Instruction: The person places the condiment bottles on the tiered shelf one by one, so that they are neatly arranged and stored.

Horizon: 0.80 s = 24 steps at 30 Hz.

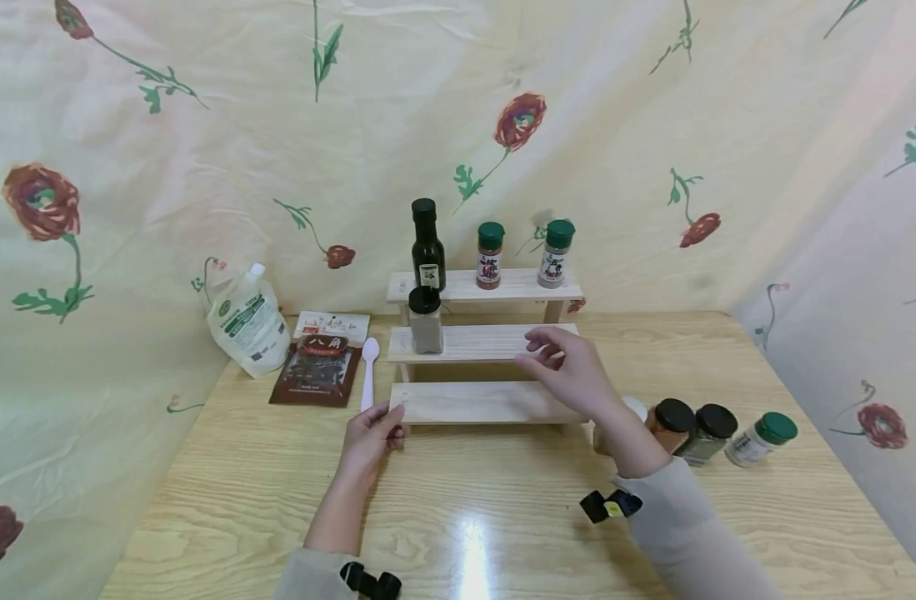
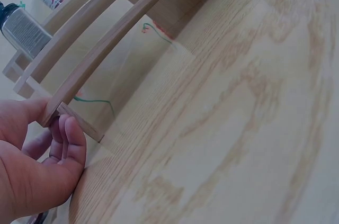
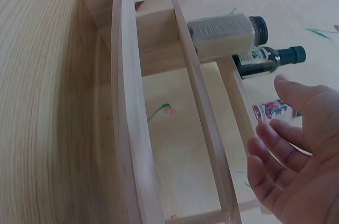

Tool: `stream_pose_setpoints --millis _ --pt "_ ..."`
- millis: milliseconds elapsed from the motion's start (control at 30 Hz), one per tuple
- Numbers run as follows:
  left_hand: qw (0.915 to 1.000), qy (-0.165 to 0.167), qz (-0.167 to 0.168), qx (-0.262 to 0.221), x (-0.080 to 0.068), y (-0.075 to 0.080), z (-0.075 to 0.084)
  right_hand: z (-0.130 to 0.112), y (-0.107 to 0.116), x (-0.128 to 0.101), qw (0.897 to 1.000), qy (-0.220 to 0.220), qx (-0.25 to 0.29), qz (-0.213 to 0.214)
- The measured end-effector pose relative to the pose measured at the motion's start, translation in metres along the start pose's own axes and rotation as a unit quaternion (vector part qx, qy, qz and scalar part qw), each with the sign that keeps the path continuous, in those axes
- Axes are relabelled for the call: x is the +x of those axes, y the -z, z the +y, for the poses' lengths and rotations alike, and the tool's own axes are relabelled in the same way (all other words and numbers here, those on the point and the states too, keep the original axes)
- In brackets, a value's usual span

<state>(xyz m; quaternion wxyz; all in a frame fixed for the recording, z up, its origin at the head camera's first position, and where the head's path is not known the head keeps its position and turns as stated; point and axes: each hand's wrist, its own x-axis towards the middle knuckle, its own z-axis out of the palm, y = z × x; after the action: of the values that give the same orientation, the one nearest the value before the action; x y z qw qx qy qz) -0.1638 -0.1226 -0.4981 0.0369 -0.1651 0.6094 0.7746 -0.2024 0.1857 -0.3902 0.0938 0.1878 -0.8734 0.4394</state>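
A three-tier wooden rack (image 1: 480, 403) stands on the table. My left hand (image 1: 369, 440) pinches the left end of its lowest board, thumb on top and fingers curled beneath, as the left wrist view shows. Over the right part of the middle board, my right hand (image 1: 570, 371) holds nothing, its fingers loosely bent. A glass spice jar (image 1: 426, 323) with a black lid sits at the left of the middle board. On the top board are a dark sauce bottle (image 1: 427, 250) and two green-capped shakers, one in the middle (image 1: 490, 257) and one at the right (image 1: 556, 255).
Right of the rack stand two black-lidded jars (image 1: 672, 423) (image 1: 708, 433), a tilted green-capped shaker (image 1: 761, 438) and a white-lidded jar (image 1: 635, 407) partly behind my right forearm. At left are a white spouted pouch (image 1: 251, 323), a brown spice packet (image 1: 318, 367) and a white spoon (image 1: 369, 367).
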Motion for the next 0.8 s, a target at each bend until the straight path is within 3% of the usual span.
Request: stream_pose_setpoints --millis 600,800 --pt "1.0000 0.001 0.000 0.006 -0.001 0.000 0.001 0.025 0.045 -0.036 0.998 -0.004 -0.064 0.007" --pt "1.0000 0.001 0.003 0.008 -0.002 0.000 0.002 0.033 0.061 -0.045 0.996 0.007 -0.084 0.028"
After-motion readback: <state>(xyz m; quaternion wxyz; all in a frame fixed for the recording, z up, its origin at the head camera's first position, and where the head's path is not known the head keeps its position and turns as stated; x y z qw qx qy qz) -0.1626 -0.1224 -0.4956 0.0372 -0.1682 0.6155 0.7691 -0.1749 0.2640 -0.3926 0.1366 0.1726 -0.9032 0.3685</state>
